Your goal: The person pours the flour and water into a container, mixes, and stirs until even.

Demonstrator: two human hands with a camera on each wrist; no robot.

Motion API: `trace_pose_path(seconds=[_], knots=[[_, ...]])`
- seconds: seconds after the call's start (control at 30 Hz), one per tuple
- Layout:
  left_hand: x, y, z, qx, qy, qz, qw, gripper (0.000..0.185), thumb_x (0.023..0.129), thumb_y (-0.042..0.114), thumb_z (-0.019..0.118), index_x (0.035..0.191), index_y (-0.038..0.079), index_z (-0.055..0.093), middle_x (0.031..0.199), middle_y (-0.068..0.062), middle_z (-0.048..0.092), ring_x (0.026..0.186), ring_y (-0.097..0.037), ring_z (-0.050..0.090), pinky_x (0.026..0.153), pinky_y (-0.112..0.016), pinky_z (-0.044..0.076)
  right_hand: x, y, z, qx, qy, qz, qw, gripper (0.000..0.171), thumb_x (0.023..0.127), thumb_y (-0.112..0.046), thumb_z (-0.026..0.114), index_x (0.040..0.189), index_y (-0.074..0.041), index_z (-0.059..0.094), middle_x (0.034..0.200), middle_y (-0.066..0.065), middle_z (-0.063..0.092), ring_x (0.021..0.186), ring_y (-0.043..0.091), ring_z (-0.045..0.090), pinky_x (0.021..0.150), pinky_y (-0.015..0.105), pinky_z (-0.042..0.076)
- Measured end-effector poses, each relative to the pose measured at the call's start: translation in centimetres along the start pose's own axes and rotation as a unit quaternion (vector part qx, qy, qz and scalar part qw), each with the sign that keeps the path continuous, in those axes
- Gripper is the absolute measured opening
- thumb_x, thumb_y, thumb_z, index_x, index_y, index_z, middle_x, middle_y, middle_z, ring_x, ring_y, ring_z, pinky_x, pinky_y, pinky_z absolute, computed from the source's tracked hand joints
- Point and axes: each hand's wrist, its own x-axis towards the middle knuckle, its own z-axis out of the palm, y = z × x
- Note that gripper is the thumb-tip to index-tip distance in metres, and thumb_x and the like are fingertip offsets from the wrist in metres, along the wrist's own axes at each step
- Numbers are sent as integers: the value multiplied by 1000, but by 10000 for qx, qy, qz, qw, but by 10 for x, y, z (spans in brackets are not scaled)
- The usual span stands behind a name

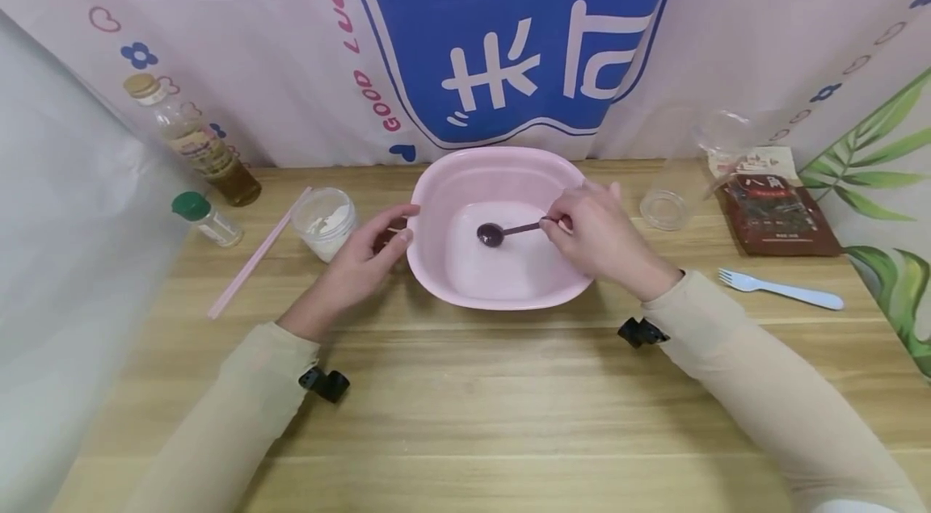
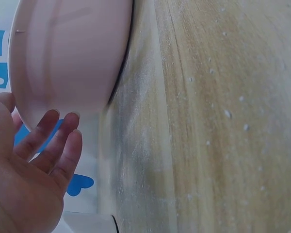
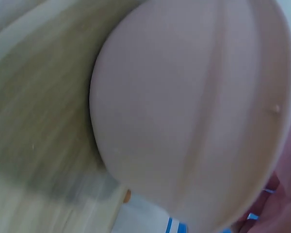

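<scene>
Right hand (image 1: 600, 238) fingers pinch the dark spoon (image 1: 502, 232) by its handle, its scoop low inside the pink basin (image 1: 436, 254) mid-bench. Left hand (image 1: 360, 262) fingers lie relaxed against the basin's left wall, steadying it. Nothing but the spoon shows in the basin yet; the powder jar (image 1: 323, 220) sits just left, so mixing looks barely begun.

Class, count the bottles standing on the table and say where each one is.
2, both at far left: a tall bottle of amber liquid by the curtain, and a small green-capped bottle just before it.
</scene>
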Motion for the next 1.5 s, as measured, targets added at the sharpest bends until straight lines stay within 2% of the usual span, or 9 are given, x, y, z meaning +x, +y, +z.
trace_pose_path(seconds=[0.2,0.37,0.5,0.6,0.77,0.93,1.1,1.27,1.5], knots=[[0,-3,0,-27,0,26,10000,48,116,31,51,162,19,48,142,-14,65,114,-27,65,94,-30,58,-4,12,-17,20,-84,653,9978,19,97,-14,73,85,-1,80,73,9,67,88,34,56,88,50,30],[0,-3,0,-57,-6,27,10000,48,116,30,51,162,17,48,143,-16,65,117,-28,65,95,-26,56,-8,17,-30,-65,-61,791,9968,20,97,-16,71,85,-4,81,64,4,60,87,34,56,88,50,30],[0,-1,0,-44,-13,65,10000,48,116,29,50,162,17,48,143,-17,65,117,-29,65,95,-26,56,-7,16,-27,-3,1,653,9979,18,98,-13,71,89,-2,82,68,6,63,88,34,53,88,50,28],[0,-2,-1,-31,-13,91,10000,48,116,29,50,162,17,48,143,-17,65,116,-29,65,95,-26,56,-4,12,-16,45,-59,391,9992,15,98,-13,73,92,-3,82,75,7,68,88,32,54,87,49,28],[1,-4,-1,-18,3,98,10000,47,115,29,51,161,18,49,140,-15,67,113,-28,65,93,-26,57,-4,-1,-5,242,-445,-240,9984,11,98,-14,76,91,-9,82,80,1,69,90,25,55,88,45,29],[0,-4,-1,-31,5,138,9999,47,115,28,51,161,16,49,137,-16,67,109,-27,65,90,-25,57,-12,-2,-15,265,-805,-659,9942,9,96,-13,80,87,-13,80,78,-3,67,88,21,53,88,43,28],[0,-2,-2,-7,-8,103,9999,48,116,29,51,162,17,48,138,-17,67,111,-28,65,92,-27,57,-20,10,-34,-102,-586,-588,9965,7,93,-10,81,86,-11,80,80,0,71,88,25,55,84,43,27],[2,0,-2,-23,-30,143,9999,48,116,28,50,162,16,48,138,-17,67,114,-29,65,93,-27,57,-19,11,-33,-289,-344,-424,9981,8,94,-11,78,87,-10,79,81,2,73,85,27,56,83,43,28],[1,-2,-1,2,-12,52,10000,48,115,29,51,161,17,49,137,-16,67,112,-29,65,91,-27,57,-17,-1,-17,178,-807,-867,9928,13,96,-12,80,83,-14,78,77,-4,64,87,20,51,85,42,26]])
